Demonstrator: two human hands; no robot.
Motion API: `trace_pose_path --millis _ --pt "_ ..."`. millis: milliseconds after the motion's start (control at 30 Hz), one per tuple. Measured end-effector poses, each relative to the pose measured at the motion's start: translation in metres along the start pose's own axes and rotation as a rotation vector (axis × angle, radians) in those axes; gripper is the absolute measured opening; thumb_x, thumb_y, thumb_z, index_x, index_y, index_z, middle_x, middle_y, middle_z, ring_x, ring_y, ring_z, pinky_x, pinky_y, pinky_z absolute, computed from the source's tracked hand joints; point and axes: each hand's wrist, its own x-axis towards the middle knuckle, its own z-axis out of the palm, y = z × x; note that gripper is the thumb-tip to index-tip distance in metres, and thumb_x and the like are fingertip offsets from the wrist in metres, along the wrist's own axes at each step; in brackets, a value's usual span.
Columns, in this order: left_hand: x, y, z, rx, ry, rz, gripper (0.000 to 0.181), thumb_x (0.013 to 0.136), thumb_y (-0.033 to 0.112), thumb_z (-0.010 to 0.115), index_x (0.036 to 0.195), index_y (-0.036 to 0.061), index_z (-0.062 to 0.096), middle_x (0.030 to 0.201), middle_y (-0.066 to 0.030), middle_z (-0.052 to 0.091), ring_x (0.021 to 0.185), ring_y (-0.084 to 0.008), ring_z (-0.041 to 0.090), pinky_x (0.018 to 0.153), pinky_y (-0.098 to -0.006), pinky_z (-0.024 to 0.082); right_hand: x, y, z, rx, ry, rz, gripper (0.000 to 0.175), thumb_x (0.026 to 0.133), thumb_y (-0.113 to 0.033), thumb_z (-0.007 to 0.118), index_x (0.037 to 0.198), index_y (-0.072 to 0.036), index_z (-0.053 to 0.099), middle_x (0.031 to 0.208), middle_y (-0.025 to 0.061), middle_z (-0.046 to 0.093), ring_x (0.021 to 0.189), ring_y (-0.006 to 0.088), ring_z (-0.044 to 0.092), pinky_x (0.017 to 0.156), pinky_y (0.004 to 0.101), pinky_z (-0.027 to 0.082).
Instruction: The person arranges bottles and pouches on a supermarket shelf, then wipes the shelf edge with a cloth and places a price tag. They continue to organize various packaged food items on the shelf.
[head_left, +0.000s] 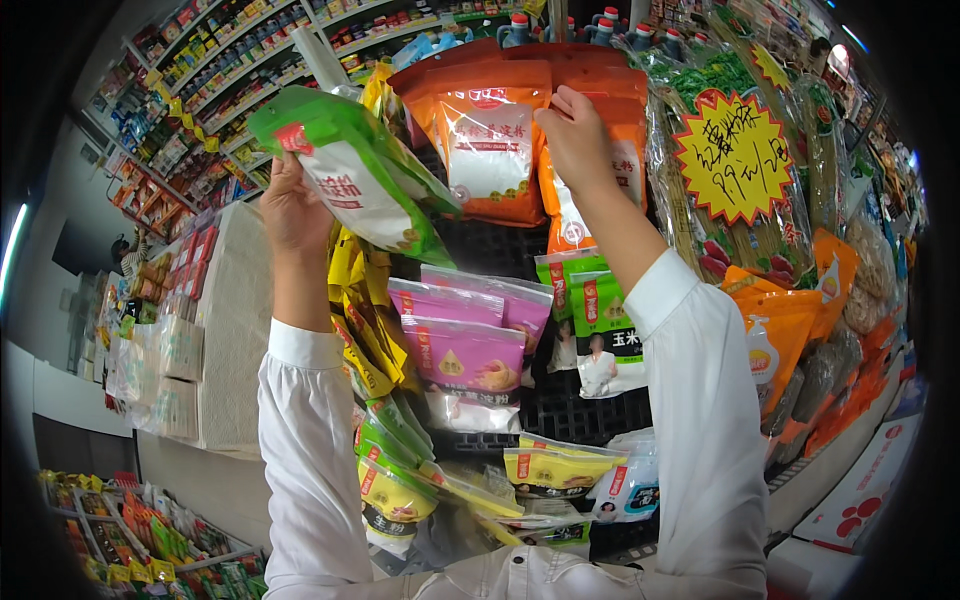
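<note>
My left hand (296, 206) grips the edge of a green and white plastic bag of starch powder (352, 176), which is raised and tilted at the upper left. At the top centre stands an orange bag of starch powder (491, 150), with more orange bags behind and beside it. My right hand (574, 135) is at another orange bag (559, 199), its fingers curled near the upper edge; the fingertips are partly hidden, so a hold on the bag is unclear. Below both hands lie purple bags (472, 367) and green bags (607, 330) on a black plastic grid (551, 409).
Yellow bags (360, 300) line the left side, beside a pale box-shaped stand (236, 322). Clear packs of dried noodles with a yellow starburst price sign (733, 156) stand at the right. Nearer me lie small yellow bags (559, 469). Stocked shelves (232, 90) rise behind.
</note>
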Motion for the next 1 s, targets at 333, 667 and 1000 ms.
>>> trace_pose_path --millis 333,667,1000 --pt "-0.023 -0.027 0.005 0.025 -0.061 -0.039 0.037 0.099 0.005 0.059 0.136 0.0049 0.053 0.132 -0.0065 0.064 0.123 -0.0197 0.059 0.111 -0.0388 0.041 0.005 -0.005 0.015 0.192 -0.341 0.198 0.033 0.088 -0.024 0.078 0.109 0.001 0.073 0.098 0.005 0.072 0.092 0.0131 0.065 0.083 0.0285 0.052" --pt "-0.059 -0.008 0.003 0.064 -0.132 -0.113 0.039 0.095 0.007 0.064 0.132 0.0021 0.057 0.126 -0.0113 0.065 0.122 -0.0259 0.059 0.111 -0.0432 0.042 -0.101 -0.015 0.023 0.038 -0.565 -0.333 0.037 0.093 -0.003 0.065 0.13 -0.001 0.064 0.129 0.0191 0.067 0.115 0.0303 0.067 0.097 0.0365 0.052" --pt "-0.068 -0.012 -0.01 -0.041 -0.14 -0.139 0.029 0.098 0.009 0.063 0.126 0.002 0.06 0.122 -0.0146 0.065 0.119 -0.0275 0.06 0.11 -0.0428 0.043 -0.096 -0.009 0.026 -0.013 -0.576 -0.406 0.044 0.085 0.001 0.068 0.129 -0.001 0.064 0.129 0.0211 0.066 0.118 0.0379 0.063 0.101 0.0409 0.05"
